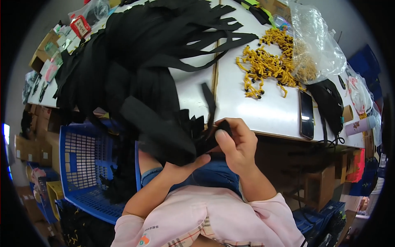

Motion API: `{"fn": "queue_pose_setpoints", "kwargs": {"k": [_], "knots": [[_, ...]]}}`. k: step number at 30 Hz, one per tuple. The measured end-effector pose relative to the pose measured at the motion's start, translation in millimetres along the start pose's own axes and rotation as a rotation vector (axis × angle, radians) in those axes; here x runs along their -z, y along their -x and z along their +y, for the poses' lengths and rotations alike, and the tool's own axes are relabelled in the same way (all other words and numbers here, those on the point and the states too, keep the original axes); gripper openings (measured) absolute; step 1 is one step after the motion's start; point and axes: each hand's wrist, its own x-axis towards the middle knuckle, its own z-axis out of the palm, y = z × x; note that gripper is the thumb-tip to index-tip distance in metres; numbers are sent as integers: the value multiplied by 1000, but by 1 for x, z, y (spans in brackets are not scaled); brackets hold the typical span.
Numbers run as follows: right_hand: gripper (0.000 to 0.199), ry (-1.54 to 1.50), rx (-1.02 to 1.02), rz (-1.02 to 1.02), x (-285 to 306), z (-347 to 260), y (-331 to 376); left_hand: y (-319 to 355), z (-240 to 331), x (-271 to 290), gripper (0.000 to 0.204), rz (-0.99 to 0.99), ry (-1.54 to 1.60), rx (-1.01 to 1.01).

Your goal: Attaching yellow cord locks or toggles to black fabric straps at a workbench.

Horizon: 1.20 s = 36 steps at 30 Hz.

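A big heap of black fabric straps [135, 45] covers the left and middle of the white table and hangs over its near edge. Above my lap, my left hand [185, 169] grips a folded bundle of these straps [164, 136]; the bundle hides most of its fingers, though the thumb shows. On the other side, my right hand [239, 144] pinches a black strap end [223, 126] between thumb and fingers. One loose strap end sticks up between the bundle and my right hand, slightly blurred.
Yellow cords with black ends [267, 66] lie in a pile at the right, beside a clear plastic bag [314, 41]. Nearer are a phone [306, 114], a black pouch [328, 101] and a pale tumbler [360, 126]. A blue plastic basket [88, 164] stands left of my legs.
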Motion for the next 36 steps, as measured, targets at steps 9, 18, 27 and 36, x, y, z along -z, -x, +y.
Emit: {"fn": "queue_pose_setpoints", "kwargs": {"k": [9, 18, 27, 36], "knots": [[13, 272, 230, -260, 5, 9, 2, -2, 11, 2, 39, 70, 582, 165], [58, 1440, 329, 71, 99, 22, -66, -2, 13, -7, 35, 237, 415, 169], [32, 765, 388, 4, 41, 8, 2, 0, 28, -13, 27, 158, 208, 60], [11, 192, -27, -261, 16, 14, 17, 1, 23, -15, 21, 102, 32, -4]]}}
